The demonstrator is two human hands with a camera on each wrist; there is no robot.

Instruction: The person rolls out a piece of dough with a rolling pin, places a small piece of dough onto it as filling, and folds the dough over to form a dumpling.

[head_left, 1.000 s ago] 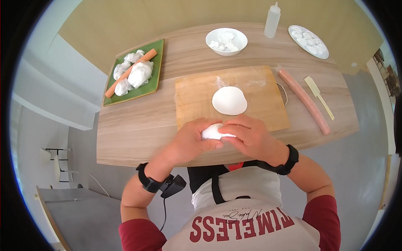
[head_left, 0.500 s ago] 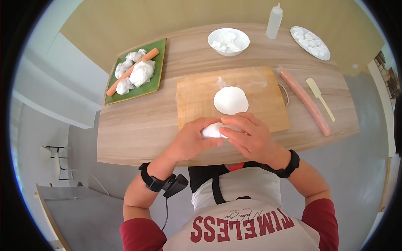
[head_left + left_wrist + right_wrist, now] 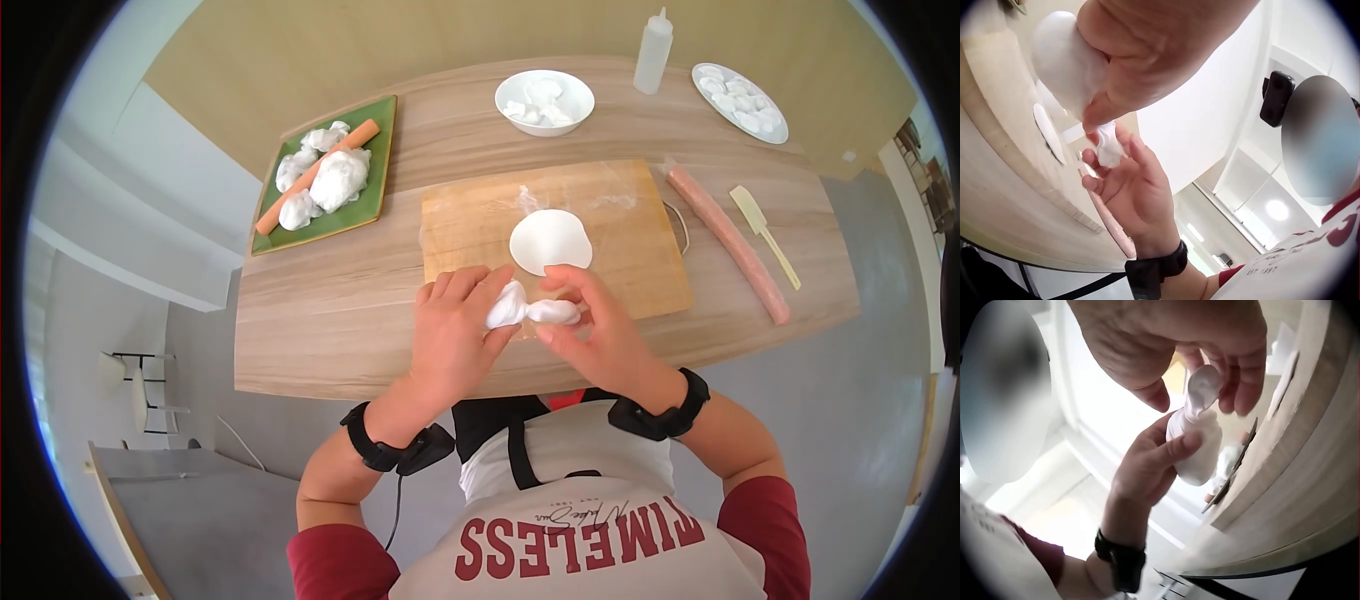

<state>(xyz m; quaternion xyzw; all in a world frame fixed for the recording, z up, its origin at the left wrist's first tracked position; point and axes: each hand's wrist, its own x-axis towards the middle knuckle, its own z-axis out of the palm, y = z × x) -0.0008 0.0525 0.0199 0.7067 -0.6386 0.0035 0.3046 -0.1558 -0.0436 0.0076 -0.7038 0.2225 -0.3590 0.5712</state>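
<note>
My left hand point(image 3: 452, 330) grips a soft lump of white dough point(image 3: 507, 306) close over the board's near edge. The dough narrows to a twisted neck, with a smaller knob point(image 3: 1204, 387) beyond it. Around that knob my right hand point(image 3: 603, 338) is held with thumb and fingers spread apart; the right wrist view shows a gap between thumb and knob. Just past both hands, a flat round white sheet of dough point(image 3: 551, 243) lies on the wooden board point(image 3: 455, 215). Part of the lump is hidden by the left fingers.
At the left, a green plate point(image 3: 372, 190) bears white lumps and an orange-brown stick point(image 3: 318, 177). A white bowl point(image 3: 505, 105), squeeze bottle point(image 3: 653, 55) and plate of white pieces point(image 3: 700, 85) stand at the back. Right of the board lie a long pink roll point(image 3: 728, 245) and spatula point(image 3: 765, 238).
The hands have drawn slightly apart, and the right fingers have opened away from the dough. The twisted neck and smaller knob now show between them. The left hand has turned more over the lump.
</note>
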